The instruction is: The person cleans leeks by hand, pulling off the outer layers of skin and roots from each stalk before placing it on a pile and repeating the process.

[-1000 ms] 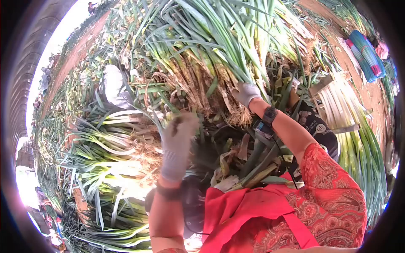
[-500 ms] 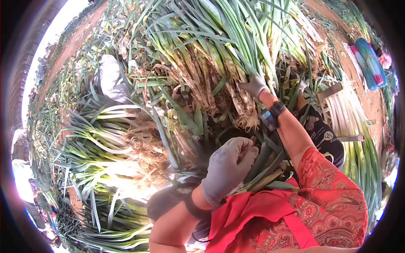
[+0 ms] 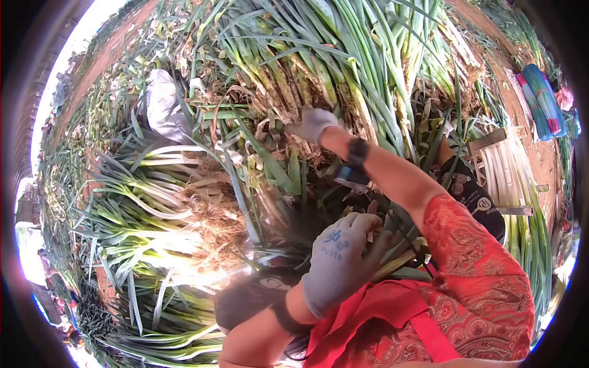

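Note:
My left hand [image 3: 340,260], in a grey-white glove with blue print, is in front of the red apron [image 3: 368,313]. Its fingers are curled; whatever they may hold is hidden. Higher up, my right hand [image 3: 314,124], also gloved, touches the dirty lower stalks of a large pile of leeks [image 3: 362,61]. Its thumb and a finger are apart, pointing left and up. Brown, soil-covered leaves hang from the stalks around it. A dark watch [image 3: 357,152] is on the right wrist, with a small device below it.
Cleaned leeks [image 3: 153,211] lie at left, roots inward. More leeks [image 3: 506,165] rest at right between the posts of a wooden rack [image 3: 488,140]. A whitish bag [image 3: 164,107] is at upper left, a blue-green roll [image 3: 541,101] at upper right. Leaf scraps cover the ground.
My right hand has moved left along the lower ends of the leeks, from the right part of the pile toward its middle. My left hand has shifted slightly right and turned a little.

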`<state>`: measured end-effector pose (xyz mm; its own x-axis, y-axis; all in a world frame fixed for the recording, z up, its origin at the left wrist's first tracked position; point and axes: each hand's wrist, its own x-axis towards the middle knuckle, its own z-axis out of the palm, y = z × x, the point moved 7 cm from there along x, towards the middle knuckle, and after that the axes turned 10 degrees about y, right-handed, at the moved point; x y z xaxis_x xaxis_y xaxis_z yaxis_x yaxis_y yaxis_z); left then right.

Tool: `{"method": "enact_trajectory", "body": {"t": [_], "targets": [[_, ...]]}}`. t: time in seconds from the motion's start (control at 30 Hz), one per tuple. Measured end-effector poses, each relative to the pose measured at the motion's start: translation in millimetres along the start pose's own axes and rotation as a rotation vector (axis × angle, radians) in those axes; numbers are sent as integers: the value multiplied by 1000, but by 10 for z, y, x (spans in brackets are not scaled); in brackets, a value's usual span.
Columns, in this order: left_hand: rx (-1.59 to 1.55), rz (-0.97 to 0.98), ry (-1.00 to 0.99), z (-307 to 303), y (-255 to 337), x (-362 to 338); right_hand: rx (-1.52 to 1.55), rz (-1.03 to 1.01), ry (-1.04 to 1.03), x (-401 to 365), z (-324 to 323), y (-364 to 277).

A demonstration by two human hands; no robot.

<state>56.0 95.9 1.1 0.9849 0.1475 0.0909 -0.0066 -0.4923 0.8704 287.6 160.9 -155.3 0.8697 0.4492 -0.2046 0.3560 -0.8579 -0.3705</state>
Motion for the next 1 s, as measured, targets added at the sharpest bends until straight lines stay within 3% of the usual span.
{"method": "enact_trajectory", "body": {"t": [0.13,0.23,0.3,0.37,0.47,0.53,0.6,0.67,0.73,0.83,0.87,0.97,1.0], "targets": [[-14,-35,78,-158,-89,116,150,174,40,674,892,88],[-31,-73,113,-259,-89,145,178,6,22,661,466,-113],[-33,-100,116,-298,-60,137,288,97,-214,677,306,-134],[-28,-85,115,-288,-33,124,373,60,-174,611,-73,-97],[-13,-45,104,-241,17,106,516,-159,14,-3,-553,68],[-13,-16,92,-187,36,72,420,-154,-128,-830,-497,263],[-22,18,77,-111,45,39,392,-432,-156,-1559,55,516],[-9,54,80,-3,76,-6,845,-251,-309,-1746,460,920],[-4,63,57,136,87,-81,1035,84,-451,-1978,521,1109],[15,95,2,357,79,-146,710,201,-441,-1914,271,1258],[37,119,-9,431,27,-161,663,182,-339,-1910,237,1284],[79,74,-35,475,-37,-150,799,-56,-115,-2081,29,1097],[87,39,-44,469,-62,-133,620,-222,-83,-2140,2,1086]]}}
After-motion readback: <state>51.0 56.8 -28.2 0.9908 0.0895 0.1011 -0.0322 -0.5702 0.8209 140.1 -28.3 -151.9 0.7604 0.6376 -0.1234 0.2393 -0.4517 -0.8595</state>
